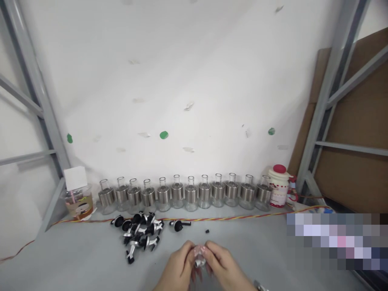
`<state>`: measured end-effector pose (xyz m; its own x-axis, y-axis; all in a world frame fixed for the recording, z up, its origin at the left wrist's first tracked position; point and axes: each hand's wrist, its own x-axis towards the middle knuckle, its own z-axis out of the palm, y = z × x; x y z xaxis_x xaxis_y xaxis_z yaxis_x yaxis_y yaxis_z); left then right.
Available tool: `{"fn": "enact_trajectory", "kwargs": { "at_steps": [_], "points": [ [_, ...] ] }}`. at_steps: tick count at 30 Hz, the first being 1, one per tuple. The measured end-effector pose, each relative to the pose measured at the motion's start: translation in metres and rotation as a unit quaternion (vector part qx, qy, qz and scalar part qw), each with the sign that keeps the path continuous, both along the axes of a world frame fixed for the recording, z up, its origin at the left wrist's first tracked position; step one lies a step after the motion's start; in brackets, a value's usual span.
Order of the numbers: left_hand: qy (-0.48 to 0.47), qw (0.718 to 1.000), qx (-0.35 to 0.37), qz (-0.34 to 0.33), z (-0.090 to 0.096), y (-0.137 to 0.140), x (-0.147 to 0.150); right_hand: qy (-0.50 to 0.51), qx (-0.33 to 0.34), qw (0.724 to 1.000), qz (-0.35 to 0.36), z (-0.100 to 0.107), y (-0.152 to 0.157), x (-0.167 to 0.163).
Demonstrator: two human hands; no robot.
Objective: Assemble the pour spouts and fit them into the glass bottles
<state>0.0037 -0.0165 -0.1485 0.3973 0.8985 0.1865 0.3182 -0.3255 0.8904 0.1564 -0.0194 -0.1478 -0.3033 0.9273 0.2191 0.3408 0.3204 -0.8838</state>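
My left hand [181,262] and my right hand [223,263] meet at the lower middle, fingers closed from both sides on a small clear, shiny piece with a white part [199,262]. It looks like thin plastic around something, but its kind is unclear. Beyond the hands lies a small black piece [207,231]. A single black pourer spout [178,225] rests a little farther left. Left of my hands is a pile of black and silver pourer spouts [139,230]. Several glass bottles with steel sleeves [191,194] stand upright in a row at the back, their necks uncapped.
A plastic drink cup [79,204] stands at the left end of the row, and a white jar with a red lid [279,188] at the right end. A twisted red and yellow wire [233,218] crosses the grey table [91,258]. Metal posts flank both sides.
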Motion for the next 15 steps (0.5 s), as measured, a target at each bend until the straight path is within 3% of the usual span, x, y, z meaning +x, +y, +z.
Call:
{"fn": "enact_trajectory", "kwargs": {
  "at_steps": [3,6,12,15],
  "points": [
    [-0.116,0.985,-0.1,0.082,0.005,0.009,0.002,-0.022,0.034,0.998,-0.038,0.0,0.02,0.015],
    [-0.257,0.94,-0.167,0.154,0.007,0.023,-0.002,-0.076,0.103,0.986,-0.103,-0.006,0.041,0.031],
    [-0.336,0.897,-0.232,0.17,0.011,0.036,-0.013,-0.098,0.088,0.985,-0.112,-0.028,0.063,0.031],
    [-0.323,0.893,-0.275,0.154,0.013,0.032,-0.011,-0.08,0.088,0.986,-0.12,-0.03,0.064,0.029]
  ]
}}
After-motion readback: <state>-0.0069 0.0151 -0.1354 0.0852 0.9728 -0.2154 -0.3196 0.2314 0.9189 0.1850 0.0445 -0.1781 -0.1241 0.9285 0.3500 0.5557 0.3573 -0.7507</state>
